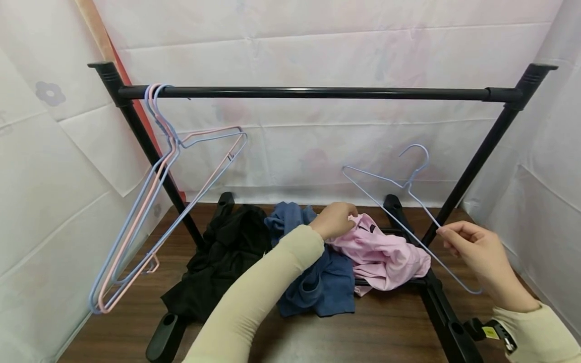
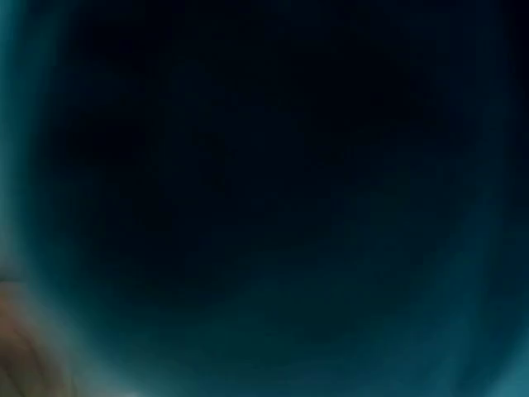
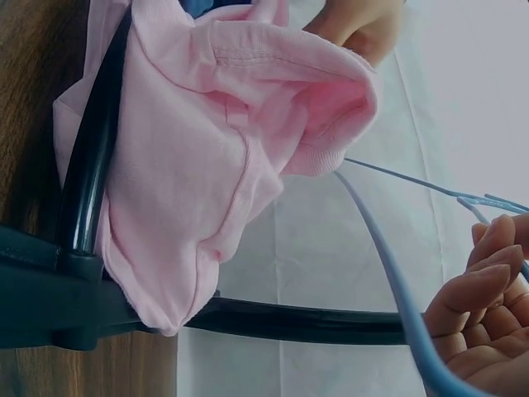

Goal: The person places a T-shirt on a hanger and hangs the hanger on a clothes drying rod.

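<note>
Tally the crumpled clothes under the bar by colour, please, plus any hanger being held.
Black garment: 1
Blue garment: 1
Pink garment: 1
Hanger in the right hand: 1
Total: 4

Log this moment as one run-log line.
Left grip: touching pink garment | Right grip: pinching light-blue hanger | Black rail: pink and blue hangers | Below: blue garment, black garment
</note>
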